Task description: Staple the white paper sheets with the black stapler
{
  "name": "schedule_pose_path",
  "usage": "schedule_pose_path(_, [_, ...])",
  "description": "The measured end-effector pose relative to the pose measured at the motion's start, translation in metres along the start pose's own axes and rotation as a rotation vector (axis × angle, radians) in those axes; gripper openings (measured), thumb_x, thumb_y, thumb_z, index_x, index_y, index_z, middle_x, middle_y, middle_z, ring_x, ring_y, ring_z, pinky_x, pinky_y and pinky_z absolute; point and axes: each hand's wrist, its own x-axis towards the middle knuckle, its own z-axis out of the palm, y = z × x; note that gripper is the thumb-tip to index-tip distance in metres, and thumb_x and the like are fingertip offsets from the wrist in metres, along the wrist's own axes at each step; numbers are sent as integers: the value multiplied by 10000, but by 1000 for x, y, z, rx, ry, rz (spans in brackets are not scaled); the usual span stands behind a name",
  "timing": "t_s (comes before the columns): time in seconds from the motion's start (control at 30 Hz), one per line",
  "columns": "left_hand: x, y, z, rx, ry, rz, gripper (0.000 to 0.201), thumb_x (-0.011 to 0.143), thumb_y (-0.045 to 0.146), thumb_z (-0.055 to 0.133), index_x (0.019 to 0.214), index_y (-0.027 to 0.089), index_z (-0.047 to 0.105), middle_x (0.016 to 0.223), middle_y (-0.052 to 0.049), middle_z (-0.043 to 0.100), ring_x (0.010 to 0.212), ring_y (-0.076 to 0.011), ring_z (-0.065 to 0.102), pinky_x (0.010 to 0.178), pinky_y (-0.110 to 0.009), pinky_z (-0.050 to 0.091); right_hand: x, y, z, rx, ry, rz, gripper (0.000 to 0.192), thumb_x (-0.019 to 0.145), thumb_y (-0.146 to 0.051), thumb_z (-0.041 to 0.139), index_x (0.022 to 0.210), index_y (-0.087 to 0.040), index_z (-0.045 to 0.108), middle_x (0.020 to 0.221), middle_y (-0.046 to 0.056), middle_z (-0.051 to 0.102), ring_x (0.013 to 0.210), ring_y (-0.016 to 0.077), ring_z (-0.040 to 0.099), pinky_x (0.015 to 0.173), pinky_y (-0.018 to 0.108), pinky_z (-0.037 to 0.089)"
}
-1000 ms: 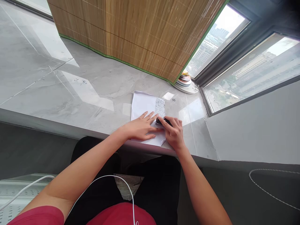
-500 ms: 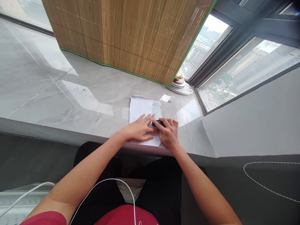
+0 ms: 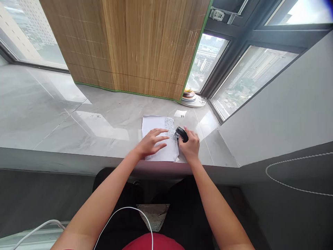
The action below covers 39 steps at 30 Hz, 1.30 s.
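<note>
Sheets of white paper (image 3: 158, 124) lie on the sill in front of me, with a block of dense dark writing or print near their right side. My right hand (image 3: 191, 144) is closed around a black stapler (image 3: 182, 133) at the right edge of the sheets. The stapler's metal end points left toward the printed block. Over the middle of the paper is my left hand (image 3: 153, 141), fingers spread and holding nothing. Whether its fingertips touch the sheet I cannot tell.
A bamboo blind (image 3: 135, 48) with green edging hangs beyond the paper. Stacked plates (image 3: 192, 99) stand in the window corner. Small dark bits (image 3: 182, 116) lie past the sheets. A white cable (image 3: 127, 208) crosses my lap, and a bead cord (image 3: 275, 166) hangs at the right.
My right hand has drawn the stapler off the paper to its right edge and tilted it. My left hand has lifted from lying flat and shifted slightly left. The view has tilted.
</note>
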Motion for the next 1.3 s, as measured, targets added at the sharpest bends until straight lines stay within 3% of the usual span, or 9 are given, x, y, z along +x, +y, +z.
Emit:
schedule_pose_path(0.1, [-6,5,-7,-27,257,-126,338,1071,372,425,1140,233,725,1281,-103,661,1215,-237,584,1107,-456,432,-2,3,-4,21,-48,86,376,903,-299,604,1258,-204,689,1127,121,734,980,292,675,865,411,530])
schedule_pose_path(0.2, [-11,6,-11,-59,508,-279,371,1085,342,340,1016,219,684,1088,-97,663,1078,-231,606,1006,-423,483,-1,-2,-11,38,61,144,324,929,-323,580,1198,-174,683,1101,145,735,971,306,687,838,414,540])
schedule_pose_path(0.3, [-9,0,-12,-64,714,-426,358,1085,314,300,965,217,623,1010,-92,640,1005,-226,604,923,-382,497,4,-28,-10,67,169,140,307,958,-314,547,1204,-150,626,1101,165,708,1001,306,674,828,402,533])
schedule_pose_path(0.4, [-5,-12,-13,-3,787,-586,342,1068,274,288,924,215,592,987,-99,629,966,-228,595,866,-357,493,10,-73,11,67,44,103,221,962,-258,550,1169,-185,584,1070,136,688,973,286,661,759,351,503])
schedule_pose_path(0.6, [-39,-58,-57,365,459,-732,283,950,232,458,1123,183,676,1207,-163,593,1158,-304,579,1036,-417,449,17,-135,69,-3,-120,155,127,954,-114,538,1043,-199,507,1023,102,649,911,238,626,698,309,451])
schedule_pose_path(0.7, [-84,-89,-103,539,263,-934,416,952,281,475,1312,160,643,1331,-213,572,1268,-385,533,1071,-509,417,15,-126,69,-11,-131,158,188,933,-60,527,1037,-214,497,1042,94,646,923,232,610,683,305,438])
schedule_pose_path(0.87, [-149,-119,-159,597,189,-1344,602,995,427,392,1526,147,439,1607,-285,327,1521,-483,226,1035,-645,388,10,-75,37,-30,-123,229,255,936,-90,507,1164,-203,514,1110,120,629,995,269,592,685,325,437])
schedule_pose_path(1.1, [-151,-115,-163,573,156,-1501,642,976,497,338,1458,86,443,1626,-325,275,1516,-516,194,990,-651,396,13,-35,21,20,-90,311,255,939,-218,539,1195,-215,543,1128,115,610,1029,282,581,779,359,470])
schedule_pose_path(1.3, [-152,-116,-161,654,142,-1470,629,965,501,348,1397,75,511,1551,-332,378,1451,-524,297,960,-654,411,66,7,18,167,281,307,322,1024,-313,344,1240,-183,544,1290,178,546,1132,270,582,928,407,488])
